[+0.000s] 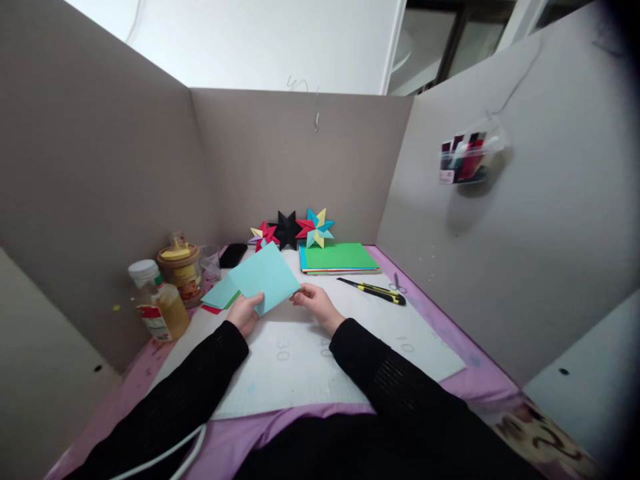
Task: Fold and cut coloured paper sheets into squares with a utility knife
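Note:
A light blue sheet of paper (265,275) is held up at a tilt over the white board (260,380). My left hand (246,313) grips its lower left edge, thumb on top. At the sheet's right corner, my right hand (317,303) pinches the paper between thumb and fingers. Behind and left of the sheet lie more pieces, a light blue sheet (219,294) over slivers of green and red paper. A yellow and black utility knife (376,292) rests on the board, right of my right hand.
Folded paper stars (287,230) lean at the back wall. In front lies a stack of coloured paper (343,257). Small scissors (397,285) are at the right. A phone (233,255), a clear cup (210,261), a tub (181,273) and a bottle (163,303) stand left. Partitions enclose the table.

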### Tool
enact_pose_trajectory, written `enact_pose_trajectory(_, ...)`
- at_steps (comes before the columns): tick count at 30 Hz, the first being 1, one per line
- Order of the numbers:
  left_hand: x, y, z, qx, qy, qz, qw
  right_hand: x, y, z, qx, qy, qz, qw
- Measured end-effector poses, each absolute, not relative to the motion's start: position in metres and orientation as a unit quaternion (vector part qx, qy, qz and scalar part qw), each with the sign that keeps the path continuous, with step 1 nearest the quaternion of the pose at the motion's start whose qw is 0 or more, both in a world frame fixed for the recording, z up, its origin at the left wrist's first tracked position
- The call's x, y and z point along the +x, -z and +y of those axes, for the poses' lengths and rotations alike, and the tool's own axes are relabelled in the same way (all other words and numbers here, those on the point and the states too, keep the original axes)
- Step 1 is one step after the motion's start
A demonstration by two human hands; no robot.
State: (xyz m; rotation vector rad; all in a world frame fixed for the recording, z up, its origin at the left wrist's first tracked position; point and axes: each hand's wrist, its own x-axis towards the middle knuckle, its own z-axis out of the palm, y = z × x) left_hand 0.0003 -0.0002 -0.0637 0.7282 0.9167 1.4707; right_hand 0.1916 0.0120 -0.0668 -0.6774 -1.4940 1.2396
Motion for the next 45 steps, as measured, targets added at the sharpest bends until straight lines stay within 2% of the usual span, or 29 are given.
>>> enact_pose_trajectory(7, 0.021, 0.064, -0.011, 0.324, -0.607, 0.367, 0.626, 0.166, 0.071, 0.004, -0.367, -0.498, -0.585, 0.525)
enact_pose_trajectory(12, 0.021, 0.064, -0.010, 0.307, -0.599, 0.410, 0.615, 0.179, 0.068, 0.009, -0.396, -0.488, -0.546, 0.554)
enact_pose_trajectory(18, 0.018, 0.066, -0.007, 0.298, -0.580, 0.443, 0.615, 0.192, 0.060, 0.012, -0.398, -0.418, -0.545, 0.607)
enact_pose_trajectory(23, 0.017, 0.066, -0.007, 0.302, -0.589, 0.446, 0.602, 0.198, 0.057, 0.017, -0.400, -0.423, -0.530, 0.617)
enact_pose_trajectory(27, 0.013, 0.065, -0.008, 0.306, -0.590, 0.460, 0.589, 0.205, 0.057, 0.024, -0.414, -0.477, -0.480, 0.609)
enact_pose_trajectory(31, 0.011, 0.063, -0.010, 0.336, -0.571, 0.472, 0.582, 0.207, 0.058, 0.021, -0.399, -0.622, -0.460, 0.491)
enact_pose_trajectory(34, 0.010, 0.059, -0.010, 0.355, -0.547, 0.468, 0.597, 0.205, 0.060, 0.017, -0.395, -0.655, -0.474, 0.435)
enact_pose_trajectory(39, 0.011, 0.051, -0.011, 0.315, -0.602, 0.342, 0.649, 0.192, 0.066, 0.017, -0.412, -0.673, -0.368, 0.491)
enact_pose_trajectory(42, 0.023, 0.054, -0.017, 0.376, -0.560, 0.288, 0.680, 0.181, 0.072, 0.015, -0.387, -0.711, -0.318, 0.493)
enact_pose_trajectory(45, 0.036, 0.062, -0.025, 0.433, -0.506, 0.320, 0.674, 0.172, 0.077, 0.011, -0.351, -0.734, -0.328, 0.481)
